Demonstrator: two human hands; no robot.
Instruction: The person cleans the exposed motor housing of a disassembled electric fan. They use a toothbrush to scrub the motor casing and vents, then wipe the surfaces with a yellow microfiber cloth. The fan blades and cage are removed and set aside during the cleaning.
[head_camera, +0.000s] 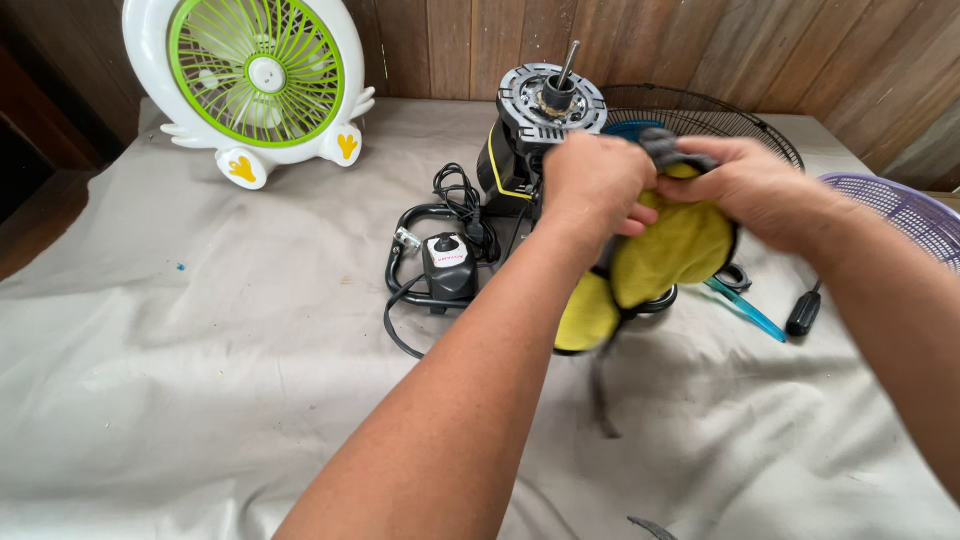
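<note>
A pale grey sheet (200, 400) covers the table, with a white-and-green toy-shaped fan (255, 75) at eleven o'clock and a black wire fan guard (745, 125) at one o'clock. A lilac basket (900, 205) sits at the right edge. At centre stands a stripped fan motor (545, 110) on its black tubular base (410, 255), shaft pointing up — cord and speed knob at nine o'clock from the hands. Both hands meet just in front of the motor on a yellow cleaning cloth (675, 245) with a dark edge. The left hand (590, 180) pinches the cloth's upper edge, fingers curled shut on it; the right hand (755, 190) grips the same edge from three o'clock. The cloth hangs toward six o'clock, its long axis near vertical — both hands equally close. A blue-handled screwdriver (750, 312) lies at four o'clock.
</note>
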